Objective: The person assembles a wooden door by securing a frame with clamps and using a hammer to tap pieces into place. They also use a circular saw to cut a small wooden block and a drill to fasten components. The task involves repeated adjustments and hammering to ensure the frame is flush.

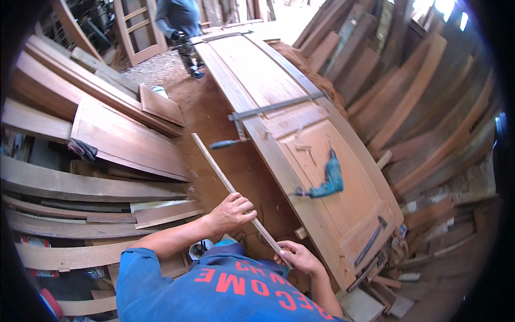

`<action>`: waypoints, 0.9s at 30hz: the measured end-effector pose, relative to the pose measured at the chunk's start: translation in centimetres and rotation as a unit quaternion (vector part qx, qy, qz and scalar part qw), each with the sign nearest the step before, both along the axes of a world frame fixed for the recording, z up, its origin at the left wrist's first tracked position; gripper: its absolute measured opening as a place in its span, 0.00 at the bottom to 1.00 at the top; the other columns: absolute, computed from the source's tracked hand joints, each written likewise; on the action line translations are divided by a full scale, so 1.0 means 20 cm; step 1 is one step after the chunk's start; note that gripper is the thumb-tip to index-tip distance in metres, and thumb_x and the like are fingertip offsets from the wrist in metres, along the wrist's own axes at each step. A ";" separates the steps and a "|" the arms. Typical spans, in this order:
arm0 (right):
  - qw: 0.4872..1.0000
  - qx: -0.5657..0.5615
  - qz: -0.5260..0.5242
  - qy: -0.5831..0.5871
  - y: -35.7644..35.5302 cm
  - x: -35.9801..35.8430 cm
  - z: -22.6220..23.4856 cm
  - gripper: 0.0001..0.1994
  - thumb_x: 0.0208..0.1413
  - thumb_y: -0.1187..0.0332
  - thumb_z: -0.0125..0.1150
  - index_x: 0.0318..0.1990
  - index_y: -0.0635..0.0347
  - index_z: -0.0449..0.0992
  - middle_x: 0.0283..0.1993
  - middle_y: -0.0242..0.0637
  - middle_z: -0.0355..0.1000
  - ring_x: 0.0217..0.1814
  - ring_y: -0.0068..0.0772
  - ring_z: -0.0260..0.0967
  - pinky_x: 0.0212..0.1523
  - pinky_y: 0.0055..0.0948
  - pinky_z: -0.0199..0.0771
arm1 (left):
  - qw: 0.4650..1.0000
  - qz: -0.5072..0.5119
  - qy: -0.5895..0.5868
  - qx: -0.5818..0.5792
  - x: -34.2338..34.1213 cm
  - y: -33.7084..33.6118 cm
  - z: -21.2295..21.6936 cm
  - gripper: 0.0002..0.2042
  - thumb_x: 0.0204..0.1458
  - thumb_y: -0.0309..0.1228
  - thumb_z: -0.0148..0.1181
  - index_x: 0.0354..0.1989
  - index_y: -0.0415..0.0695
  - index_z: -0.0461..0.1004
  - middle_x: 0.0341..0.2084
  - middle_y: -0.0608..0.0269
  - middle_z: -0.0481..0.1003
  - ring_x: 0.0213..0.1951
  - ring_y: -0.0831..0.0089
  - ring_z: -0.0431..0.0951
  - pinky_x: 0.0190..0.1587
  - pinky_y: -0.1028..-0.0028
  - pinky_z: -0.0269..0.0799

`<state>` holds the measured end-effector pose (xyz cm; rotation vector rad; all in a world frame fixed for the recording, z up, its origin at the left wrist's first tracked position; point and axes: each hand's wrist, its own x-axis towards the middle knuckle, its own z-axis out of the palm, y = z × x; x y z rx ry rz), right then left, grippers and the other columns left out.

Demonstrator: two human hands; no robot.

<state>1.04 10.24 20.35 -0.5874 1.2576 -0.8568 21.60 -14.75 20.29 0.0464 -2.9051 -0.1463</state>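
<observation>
A long, thin wooden strip (215, 165) slants across in front of my body, its far end up and to the left. My left hand (230, 213) is wrapped round it near the middle. Close to my body, my right hand (300, 257) grips its lower end between thumb and fingers. To the right lies a panelled wooden door (348, 214), apart from the strip. On the door rest a teal power drill (331, 180) and a hammer (370, 241). A metal bar clamp (284, 104) spans its middle, with a blue handle (224, 144) at the left side.
Boards (96, 187) are stacked along the left, with a dark glove (82, 148) on one panel. More planks (413, 107) lean on the right. Another person (182, 24) stands at the door's far left corner. Sawdust (198, 107) covers the floor between.
</observation>
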 end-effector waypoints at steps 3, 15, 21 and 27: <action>0.992 -0.013 0.014 -0.121 -0.35 0.00 -0.16 0.21 0.60 0.65 0.65 0.57 0.65 0.71 0.40 0.33 0.74 0.39 0.23 0.73 0.43 0.26 0.75 | 0.993 0.094 0.069 -0.021 0.11 -0.22 0.06 0.18 0.49 0.32 0.61 0.50 0.52 0.75 0.48 0.62 0.72 0.56 0.64 0.71 0.62 0.55 0.62; 0.943 -0.132 -0.014 -0.306 -2.06 0.24 0.03 0.25 0.61 0.68 0.64 0.62 0.66 0.65 0.51 0.42 0.75 0.46 0.29 0.74 0.48 0.30 0.77 | 0.832 0.522 0.051 0.180 0.73 -0.69 0.08 0.22 0.47 0.29 0.67 0.53 0.45 0.75 0.50 0.51 0.72 0.57 0.51 0.70 0.62 0.55 0.64; 0.944 -0.156 -0.069 -0.282 -3.09 0.33 0.09 0.21 0.60 0.75 0.61 0.59 0.70 0.65 0.51 0.49 0.76 0.47 0.33 0.76 0.46 0.32 0.81 | 0.707 0.611 -0.076 0.349 1.08 -0.82 -0.48 0.23 0.50 0.34 0.68 0.55 0.43 0.75 0.51 0.45 0.75 0.56 0.48 0.73 0.61 0.57 0.67; 0.962 -0.135 -0.110 -0.210 -4.01 0.41 0.15 0.23 0.58 0.77 0.63 0.60 0.66 0.65 0.46 0.42 0.79 0.36 0.21 0.70 0.33 0.23 0.71 | 0.514 0.699 -0.082 0.490 1.29 -0.82 -0.92 0.22 0.50 0.37 0.68 0.53 0.42 0.77 0.45 0.47 0.80 0.49 0.56 0.80 0.54 0.63 0.74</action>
